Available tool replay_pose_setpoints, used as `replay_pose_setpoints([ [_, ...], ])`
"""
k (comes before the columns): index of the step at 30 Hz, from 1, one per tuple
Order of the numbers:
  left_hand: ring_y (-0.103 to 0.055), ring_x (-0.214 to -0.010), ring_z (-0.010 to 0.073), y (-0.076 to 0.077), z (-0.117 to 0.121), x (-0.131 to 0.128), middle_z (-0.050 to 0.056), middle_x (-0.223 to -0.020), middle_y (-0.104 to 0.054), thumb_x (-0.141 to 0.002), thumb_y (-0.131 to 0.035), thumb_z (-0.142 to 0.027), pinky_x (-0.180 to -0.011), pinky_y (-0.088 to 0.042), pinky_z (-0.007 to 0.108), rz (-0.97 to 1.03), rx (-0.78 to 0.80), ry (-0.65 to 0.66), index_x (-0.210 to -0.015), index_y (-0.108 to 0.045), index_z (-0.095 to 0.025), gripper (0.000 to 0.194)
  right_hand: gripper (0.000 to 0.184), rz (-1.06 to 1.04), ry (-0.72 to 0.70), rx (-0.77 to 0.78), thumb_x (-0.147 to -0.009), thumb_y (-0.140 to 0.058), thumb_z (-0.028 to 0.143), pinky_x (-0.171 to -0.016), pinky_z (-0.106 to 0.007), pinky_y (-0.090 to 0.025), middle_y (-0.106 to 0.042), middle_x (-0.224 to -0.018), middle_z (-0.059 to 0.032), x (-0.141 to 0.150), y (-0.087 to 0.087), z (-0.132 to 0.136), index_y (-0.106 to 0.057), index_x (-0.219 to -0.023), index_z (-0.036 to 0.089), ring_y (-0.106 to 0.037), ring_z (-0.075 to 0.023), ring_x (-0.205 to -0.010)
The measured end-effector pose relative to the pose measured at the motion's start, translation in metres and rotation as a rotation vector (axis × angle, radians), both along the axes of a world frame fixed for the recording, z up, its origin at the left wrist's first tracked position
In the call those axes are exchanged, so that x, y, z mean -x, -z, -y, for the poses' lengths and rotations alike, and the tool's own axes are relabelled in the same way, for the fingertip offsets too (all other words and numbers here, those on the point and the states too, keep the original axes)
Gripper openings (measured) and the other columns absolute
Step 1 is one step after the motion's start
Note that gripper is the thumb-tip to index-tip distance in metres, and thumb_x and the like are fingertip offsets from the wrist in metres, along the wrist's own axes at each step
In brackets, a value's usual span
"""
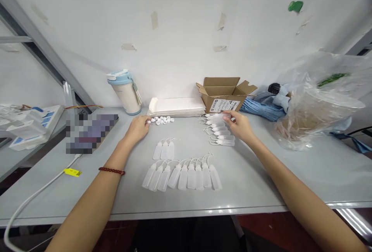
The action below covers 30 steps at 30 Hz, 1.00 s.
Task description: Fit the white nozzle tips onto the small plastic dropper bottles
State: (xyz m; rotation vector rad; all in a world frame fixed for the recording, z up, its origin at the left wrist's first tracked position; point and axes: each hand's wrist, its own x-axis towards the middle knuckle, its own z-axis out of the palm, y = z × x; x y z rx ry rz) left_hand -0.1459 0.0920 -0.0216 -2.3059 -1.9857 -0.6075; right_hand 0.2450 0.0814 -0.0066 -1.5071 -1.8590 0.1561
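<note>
My left hand (138,128) is at the left edge of a pile of small white caps (163,120), its fingers closed on one cap at the tips. On the right, my right hand (240,125) pinches the end of a translucent squeeze bottle (218,116), at the far end of a column of similar bottles (226,142) lying on their sides. Nearer to me, a row of several bottles (183,177) lies flat with thin white tubes and nozzles pointing away. Above that row lies a group of three bottles (164,151).
Behind the caps sits a stack of white envelopes (178,106), beside an open cardboard box (222,95). A tumbler (125,95) stands back left, and a phone (93,133) with a cable lies left. A blue umbrella (263,106) and plastic-wrapped tub (322,112) are right.
</note>
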Motion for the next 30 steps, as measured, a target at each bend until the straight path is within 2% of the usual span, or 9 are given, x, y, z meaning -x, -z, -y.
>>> replay_pose_setpoints([
  [9,-0.062,-0.087,0.0289,-0.004,0.006,-0.003,0.016,-0.094,-0.067,-0.078,-0.042,-0.021,-0.083,-0.046,0.038,-0.005,0.026,-0.001,-0.097,-0.066,-0.011,0.033,0.03,0.009,-0.046,-0.006,-0.081,-0.047,0.028,-0.07,-0.034,-0.046,-0.068,-0.101,-0.0118,0.003,-0.003,0.003,-0.064,-0.103,0.014,-0.06,-0.0228,-0.085],
  [15,-0.061,-0.091,0.0298,-0.009,0.011,-0.007,0.015,-0.094,-0.067,-0.08,-0.043,-0.025,-0.082,-0.045,0.038,0.005,0.018,0.003,-0.097,-0.064,-0.012,0.03,0.027,0.107,-0.11,0.013,-0.082,-0.049,0.029,-0.072,-0.035,-0.045,-0.069,-0.097,-0.01,0.001,-0.012,0.008,-0.064,-0.1,0.016,-0.06,-0.0243,-0.087],
  [22,-0.061,-0.09,0.0267,-0.024,0.024,-0.028,0.012,-0.092,-0.068,-0.079,-0.047,-0.03,-0.082,-0.045,0.036,0.105,-0.035,0.033,-0.092,-0.061,-0.014,0.026,0.018,0.228,-0.179,0.116,-0.079,-0.053,0.022,-0.079,-0.035,-0.045,-0.069,-0.099,-0.0094,-0.002,-0.017,0.01,-0.065,-0.092,0.017,-0.06,-0.0252,-0.093],
  [30,-0.06,-0.087,0.0247,-0.035,0.037,-0.046,0.009,-0.088,-0.066,-0.08,-0.048,-0.032,-0.08,-0.045,0.036,0.166,-0.094,0.118,-0.088,-0.06,-0.015,0.022,0.014,0.279,-0.174,0.056,-0.078,-0.054,0.019,-0.081,-0.039,-0.043,-0.067,-0.094,-0.011,-0.001,-0.013,0.009,-0.063,-0.088,0.017,-0.057,-0.0274,-0.093],
])
